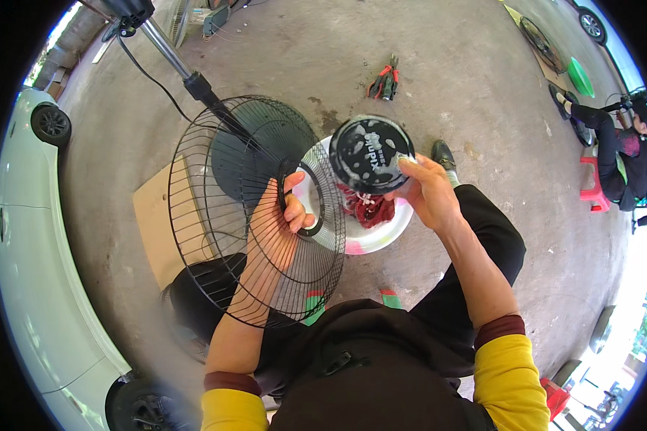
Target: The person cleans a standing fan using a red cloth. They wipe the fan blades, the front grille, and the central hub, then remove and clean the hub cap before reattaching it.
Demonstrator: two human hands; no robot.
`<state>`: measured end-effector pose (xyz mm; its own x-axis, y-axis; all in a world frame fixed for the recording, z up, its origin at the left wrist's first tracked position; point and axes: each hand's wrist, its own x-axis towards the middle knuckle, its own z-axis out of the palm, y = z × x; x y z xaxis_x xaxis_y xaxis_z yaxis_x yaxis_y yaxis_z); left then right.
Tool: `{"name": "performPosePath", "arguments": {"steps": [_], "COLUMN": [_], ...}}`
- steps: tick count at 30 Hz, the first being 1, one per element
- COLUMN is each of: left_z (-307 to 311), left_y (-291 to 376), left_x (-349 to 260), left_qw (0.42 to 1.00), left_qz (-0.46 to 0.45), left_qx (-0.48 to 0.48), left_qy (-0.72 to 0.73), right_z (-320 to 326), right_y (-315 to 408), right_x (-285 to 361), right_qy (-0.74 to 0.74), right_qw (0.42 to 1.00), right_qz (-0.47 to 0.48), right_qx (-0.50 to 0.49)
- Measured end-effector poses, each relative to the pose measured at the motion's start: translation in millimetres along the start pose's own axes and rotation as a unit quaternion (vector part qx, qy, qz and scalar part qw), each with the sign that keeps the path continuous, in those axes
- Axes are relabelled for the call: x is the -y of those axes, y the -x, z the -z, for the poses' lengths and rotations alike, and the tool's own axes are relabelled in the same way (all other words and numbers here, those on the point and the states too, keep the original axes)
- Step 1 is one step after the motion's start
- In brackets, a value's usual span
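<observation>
My left hand grips the central ring of a black wire fan guard, with its fingers through the ring's opening. My right hand holds a round black fan centre cap by its right edge. Soapy foam and white lettering show on the cap's face. Beneath the cap stands a white basin with pink and yellow patches. A dark red cloth lies in the basin, partly hidden by the cap. The guard overlaps the basin's left side in view.
A fan stand with a chrome pole and dark round base is behind the guard. Red-handled pliers lie on the concrete. Cardboard lies left, near a pale car. A person sits on a red stool at right.
</observation>
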<state>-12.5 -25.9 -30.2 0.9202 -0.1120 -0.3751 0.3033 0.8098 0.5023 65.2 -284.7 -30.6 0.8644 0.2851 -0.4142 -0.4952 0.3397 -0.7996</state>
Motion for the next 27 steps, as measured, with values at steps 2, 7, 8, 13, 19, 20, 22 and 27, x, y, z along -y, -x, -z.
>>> {"name": "performPosePath", "arguments": {"steps": [2,7,8,13,19,20,22,27], "left_z": [-4,-14,-16,-26,-21,-19,-16,-20], "left_y": [2,6,8,7,1,-1,-3,-4], "left_x": [-1,-3,-4,-5,-5,-5,-6,-3], "left_qw": [1.000,1.000,0.999,0.998,0.991,0.991,0.993,0.996], "left_qz": [0.000,-0.024,-0.044,-0.013,0.026,0.030,0.030,-0.013], "left_qx": [-0.010,0.009,0.026,0.036,0.031,0.005,-0.051,-0.047], "left_qy": [0.006,-0.001,-0.014,0.058,0.125,0.127,0.105,0.079], "right_z": [2,9,7,-21,-41,-42,-41,-44], "right_y": [-10,-17,-16,-4,8,9,11,13], "right_x": [-16,-15,-12,-10,-20,-21,-24,-37], "right_qy": [0.098,-0.050,-0.080,-0.171,-0.140,-0.129,-0.121,-0.103], "right_qw": [0.992,0.999,0.997,0.969,0.977,0.980,0.978,0.983], "right_qz": [-0.013,0.006,0.004,-0.054,-0.105,-0.105,-0.112,-0.129], "right_qx": [-0.081,-0.018,0.020,0.167,0.121,0.112,0.126,0.082]}}
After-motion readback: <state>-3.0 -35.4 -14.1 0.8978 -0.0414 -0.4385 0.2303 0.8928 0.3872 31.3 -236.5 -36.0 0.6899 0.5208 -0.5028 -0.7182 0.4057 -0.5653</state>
